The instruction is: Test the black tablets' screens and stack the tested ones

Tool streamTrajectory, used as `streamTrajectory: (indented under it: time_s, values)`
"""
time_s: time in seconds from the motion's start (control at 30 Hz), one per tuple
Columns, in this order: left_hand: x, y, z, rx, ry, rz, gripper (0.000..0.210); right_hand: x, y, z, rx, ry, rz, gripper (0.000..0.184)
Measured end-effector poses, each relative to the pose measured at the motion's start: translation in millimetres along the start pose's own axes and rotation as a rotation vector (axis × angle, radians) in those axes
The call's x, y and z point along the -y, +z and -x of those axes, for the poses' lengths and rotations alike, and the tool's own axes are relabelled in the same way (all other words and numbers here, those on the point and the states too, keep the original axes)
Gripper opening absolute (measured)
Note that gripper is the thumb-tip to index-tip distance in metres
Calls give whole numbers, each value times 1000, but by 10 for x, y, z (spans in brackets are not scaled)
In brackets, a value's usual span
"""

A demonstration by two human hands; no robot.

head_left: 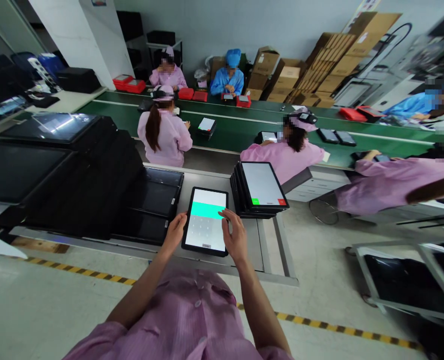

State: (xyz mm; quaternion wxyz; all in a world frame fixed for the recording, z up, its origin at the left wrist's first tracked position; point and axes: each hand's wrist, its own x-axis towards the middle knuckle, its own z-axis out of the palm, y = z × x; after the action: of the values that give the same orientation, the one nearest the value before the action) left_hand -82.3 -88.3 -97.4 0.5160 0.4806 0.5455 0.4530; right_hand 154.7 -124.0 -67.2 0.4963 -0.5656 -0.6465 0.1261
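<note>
A tablet (206, 235) lies on the grey cart top directly before me, its lit screen showing a teal band above a faint number keypad. My left hand (176, 231) grips its left edge, thumb on the frame; the fingers beneath are partly hidden. Over the right side of the screen, my right hand (235, 232) has its fingers apart and holds nothing. Its index fingertip is at the teal band; whether it touches the glass I cannot tell. Just beyond that hand, a stack of tablets (263, 182) has a lit white screen on top with green and red corner buttons.
Black trays (147, 200) and large dark screens (53, 129) cover the cart's left side. Behind it, co-workers sit along a green conveyor belt (229, 131) with tablets and red cases. A wheeled rack (413, 285) stands at right. Cardboard boxes (329, 67) lean by the wall.
</note>
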Motion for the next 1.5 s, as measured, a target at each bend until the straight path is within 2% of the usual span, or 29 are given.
streamTrajectory:
  time_s: [0.17,0.3,0.43,0.67,0.83,0.97,1.1,1.2,1.27,1.33,1.4,1.5]
  values:
    - [2,-11,4,27,-2,-5,53,31,43,-109,24,-170,179,29]
    - [40,-11,-15,26,14,-4,54,-17,-14,-165,80,-289,286,25]
    - [36,2,-14,24,8,1,52,-67,-96,-176,27,-273,352,23]
    - [29,6,-29,11,19,0,49,-28,-49,-155,139,-331,316,31]
    - [39,4,-48,15,17,-8,47,-31,-99,-122,53,-239,334,27]
    - [-13,39,-127,-1,30,-17,46,133,-33,-55,131,-286,263,33]
    - [-82,89,-238,-36,-1,-64,47,360,74,-18,302,-337,232,38]
    - [-89,115,-281,-37,-14,-87,56,380,60,-28,378,-348,245,41]
    - [-79,119,-288,-14,-26,-106,66,308,13,-41,293,-314,250,40]
    - [-73,113,-286,5,-24,-121,72,202,-35,-51,141,-255,269,37]
    - [-77,104,-283,-3,-2,-130,65,104,-64,-58,32,-210,294,34]
    - [-99,93,-281,-36,6,-128,52,21,-59,-67,-8,-185,314,30]
